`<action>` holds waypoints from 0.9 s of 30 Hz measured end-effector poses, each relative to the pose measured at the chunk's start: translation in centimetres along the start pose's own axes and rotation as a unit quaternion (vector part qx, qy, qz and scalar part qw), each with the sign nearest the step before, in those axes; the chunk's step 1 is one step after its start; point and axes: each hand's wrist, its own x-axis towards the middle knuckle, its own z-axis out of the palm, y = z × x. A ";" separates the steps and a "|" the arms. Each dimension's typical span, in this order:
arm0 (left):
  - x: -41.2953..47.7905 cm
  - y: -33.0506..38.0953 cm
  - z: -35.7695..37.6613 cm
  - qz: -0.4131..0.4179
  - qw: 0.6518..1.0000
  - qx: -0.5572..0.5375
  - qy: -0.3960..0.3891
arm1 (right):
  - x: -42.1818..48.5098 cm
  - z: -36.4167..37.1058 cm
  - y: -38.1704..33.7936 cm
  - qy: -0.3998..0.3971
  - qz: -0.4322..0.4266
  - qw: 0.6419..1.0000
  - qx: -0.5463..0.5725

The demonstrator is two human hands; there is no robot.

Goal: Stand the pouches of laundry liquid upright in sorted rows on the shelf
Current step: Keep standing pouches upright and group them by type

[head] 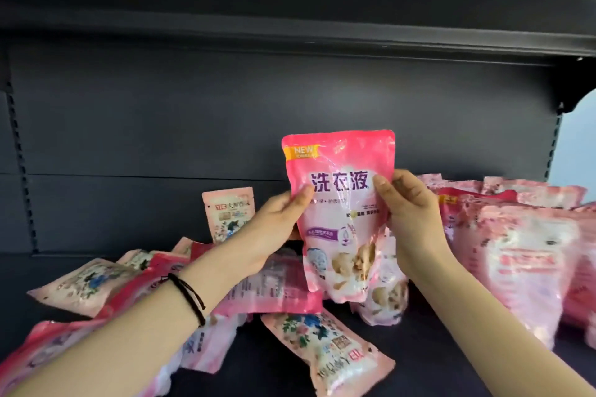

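One pouch (pixel 340 203), two hands' fingers (pixel 383 185)

We see a bright pink pouch (pixel 342 213) with a whitish centre, purple lettering and a small purple band. The paler, peach-pink pouches (pixel 325 353) carry blue and pink flower prints with green leaves. The shelf (pixel 429 361) and its back panel (pixel 145 126) are dark grey. A black band (pixel 190 298) circles one wrist.

Dim shelf interior, lit from the front.
Glare on the held pouch (pixel 342 203); right-hand pouches (pixel 522 255) overexposed and blurred; wide-angle bending toward edges.
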 end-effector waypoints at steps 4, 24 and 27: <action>-1.5 -0.3 5.7 -0.029 0.999 -0.020 0.000 | -1.7 -5.3 -1.3 -0.006 0.032 0.999 0.005; -4.3 -3.3 10.4 -0.042 0.996 0.051 0.061 | -5.8 -9.2 2.5 -0.024 0.167 0.985 0.026; -4.2 -3.4 9.7 -0.037 0.996 0.056 0.057 | -5.6 -9.2 2.4 -0.052 0.174 0.983 0.025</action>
